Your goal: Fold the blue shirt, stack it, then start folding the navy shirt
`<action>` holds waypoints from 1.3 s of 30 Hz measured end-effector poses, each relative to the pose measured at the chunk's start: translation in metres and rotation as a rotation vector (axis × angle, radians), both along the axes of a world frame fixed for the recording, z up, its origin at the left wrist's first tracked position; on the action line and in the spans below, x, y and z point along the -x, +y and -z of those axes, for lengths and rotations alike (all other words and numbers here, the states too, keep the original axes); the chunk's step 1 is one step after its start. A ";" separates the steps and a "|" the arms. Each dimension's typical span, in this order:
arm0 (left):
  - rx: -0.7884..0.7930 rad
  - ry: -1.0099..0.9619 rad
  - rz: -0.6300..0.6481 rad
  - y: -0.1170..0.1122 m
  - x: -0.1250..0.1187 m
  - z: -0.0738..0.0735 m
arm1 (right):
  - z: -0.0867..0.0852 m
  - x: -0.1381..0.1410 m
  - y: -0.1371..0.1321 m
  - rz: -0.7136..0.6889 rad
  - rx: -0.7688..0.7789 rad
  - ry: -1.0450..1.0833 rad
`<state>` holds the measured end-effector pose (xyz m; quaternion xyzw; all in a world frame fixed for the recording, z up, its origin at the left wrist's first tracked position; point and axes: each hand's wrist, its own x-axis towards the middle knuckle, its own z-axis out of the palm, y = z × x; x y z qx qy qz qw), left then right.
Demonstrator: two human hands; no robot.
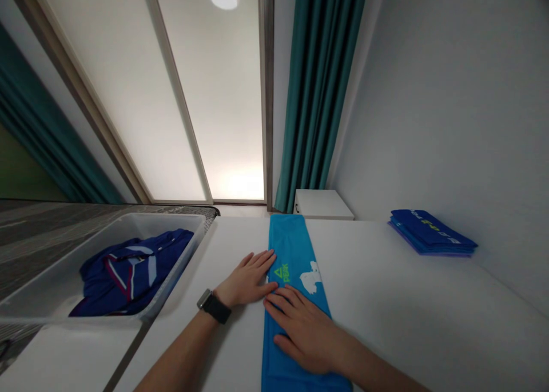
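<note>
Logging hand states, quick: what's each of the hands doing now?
Left hand: open, fingertips at the blue folded cloth's edge.
Right hand: open, resting on that cloth.

Folded garment (291,240): bright blue, with a lime-green logo and lettering and an irregular white motif. Folded stack (431,232): dark blue on top, marked in white and yellow-green, with lighter blue and purple edges beneath. Heaped clothing (135,269): navy, with red, white and pale-blue bands. Bin (36,292): translucent whitish. Counter (386,300): plain white. Curtain (326,95): solid teal. Watch strap (217,309): black.
</note>
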<state>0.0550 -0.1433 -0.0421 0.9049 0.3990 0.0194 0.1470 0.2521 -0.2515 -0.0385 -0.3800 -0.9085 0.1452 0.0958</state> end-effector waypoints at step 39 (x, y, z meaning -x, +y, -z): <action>-0.033 -0.271 0.062 -0.111 0.019 0.003 | 0.025 -0.038 -0.058 0.292 -0.047 0.088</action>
